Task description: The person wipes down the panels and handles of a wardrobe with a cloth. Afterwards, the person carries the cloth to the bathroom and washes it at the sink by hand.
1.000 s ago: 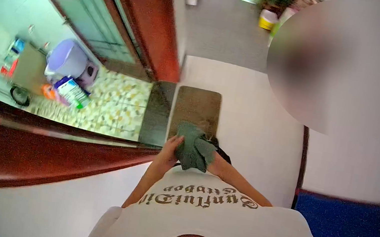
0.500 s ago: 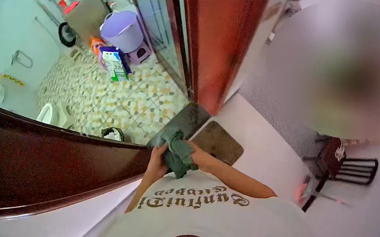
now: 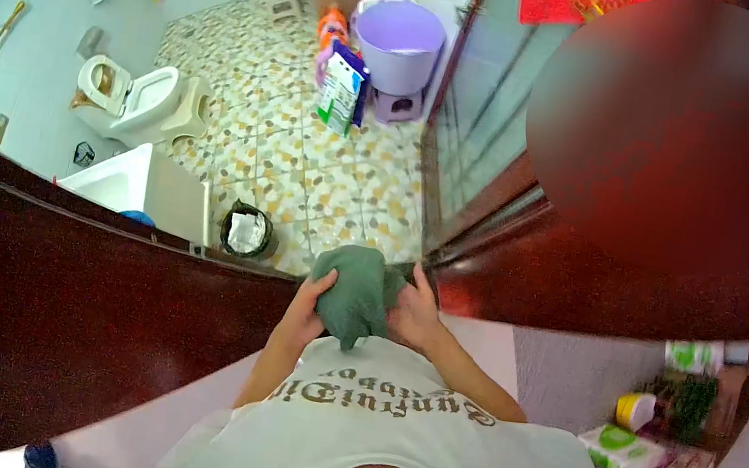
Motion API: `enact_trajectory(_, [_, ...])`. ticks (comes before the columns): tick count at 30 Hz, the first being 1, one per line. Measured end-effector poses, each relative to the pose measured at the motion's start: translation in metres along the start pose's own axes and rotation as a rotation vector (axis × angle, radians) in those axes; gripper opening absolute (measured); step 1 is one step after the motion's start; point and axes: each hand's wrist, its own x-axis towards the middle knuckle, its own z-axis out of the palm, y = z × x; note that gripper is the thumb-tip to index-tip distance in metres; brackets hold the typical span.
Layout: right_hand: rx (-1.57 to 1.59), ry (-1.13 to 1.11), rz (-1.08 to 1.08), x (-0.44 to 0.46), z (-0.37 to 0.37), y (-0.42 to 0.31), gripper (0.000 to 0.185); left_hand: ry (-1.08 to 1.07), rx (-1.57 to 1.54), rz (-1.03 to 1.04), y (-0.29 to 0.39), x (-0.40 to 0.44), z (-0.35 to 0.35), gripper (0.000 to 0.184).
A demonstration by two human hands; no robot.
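Observation:
A dark green cloth (image 3: 349, 292), bunched and soft, hangs in front of my white shirt at the doorway. My left hand (image 3: 307, 310) is closed on its left side, the thumb lying over the fabric. On the other side my right hand (image 3: 416, 314) has its fingers around a darker fold of the same cloth. Part of the fingers of both hands is hidden behind it. Just beyond the cloth, on the tiled floor, stands a small black-lined waste bin (image 3: 247, 231) with white paper in it.
Dark red door panels (image 3: 98, 326) flank the doorway. Inside are a toilet (image 3: 153, 100), a beige stool (image 3: 187, 113), a white basin (image 3: 118, 181), a purple bucket (image 3: 398, 46) on a purple stool, and a detergent bag (image 3: 343, 93). Tissue packs (image 3: 622, 452) lie at right.
My view has turned toward the bathroom, and the doorway is nearer the middle. The cloth is more spread out between my hands, which are farther apart.

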Motion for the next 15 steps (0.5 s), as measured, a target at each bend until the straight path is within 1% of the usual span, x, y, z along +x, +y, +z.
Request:
enact_trajectory(1, [-0.020,-0.066,0.054,0.020,0.006,-0.018,0.085,0.019,0.009,-0.011,0.015,0.021,0.004,0.058])
enact_trajectory(2, [-0.028,-0.059,0.083,0.035,0.018,-0.034,0.085,0.043,0.011,-0.028,0.028,0.035,0.002,0.058])
enact_trajectory(4, [-0.221,0.012,0.099,0.073,0.061,-0.070,0.081,0.048,-0.013,-0.014,0.075,0.055,0.021,0.056])
enact_trajectory(5, [-0.282,-0.091,-0.006,0.095,0.067,-0.079,0.073,0.040,0.000,0.046,0.091,0.066,0.026,0.054])
enact_trajectory(6, [-0.248,-0.037,0.058,0.116,0.065,-0.091,0.056,0.034,0.012,0.104,0.108,0.076,0.026,0.052])
enact_trajectory(7, [-0.334,-0.095,0.058,0.143,0.065,-0.105,0.053,0.111,0.000,0.072,0.123,0.090,0.018,0.056])
enact_trajectory(8, [-0.412,-0.150,0.068,0.165,0.061,-0.122,0.050,0.129,-0.016,0.081,0.133,0.101,0.020,0.056])
enact_trajectory(9, [-0.438,-0.182,0.069,0.189,0.059,-0.133,0.049,0.094,-0.047,0.096,0.148,0.110,0.020,0.057])
enact_trajectory(10, [-0.469,-0.221,0.068,0.215,0.058,-0.145,0.049,0.054,-0.075,0.120,0.163,0.120,0.020,0.058])
enact_trajectory(11, [-0.418,-0.272,0.040,0.224,0.086,-0.151,0.053,0.072,-0.119,0.166,0.175,0.122,0.030,0.058])
enact_trajectory(12, [-0.425,-0.282,0.070,0.240,0.095,-0.155,0.053,0.093,-0.133,0.187,0.184,0.132,0.027,0.058])
enact_trajectory(14, [-0.399,-0.285,0.168,0.275,0.106,-0.165,0.066,0.126,-0.223,0.232,0.201,0.154,0.014,0.056])
enact_trajectory(15, [-0.436,-0.267,0.195,0.295,0.113,-0.165,0.072,0.163,-0.246,0.208,0.219,0.160,0.017,0.054])
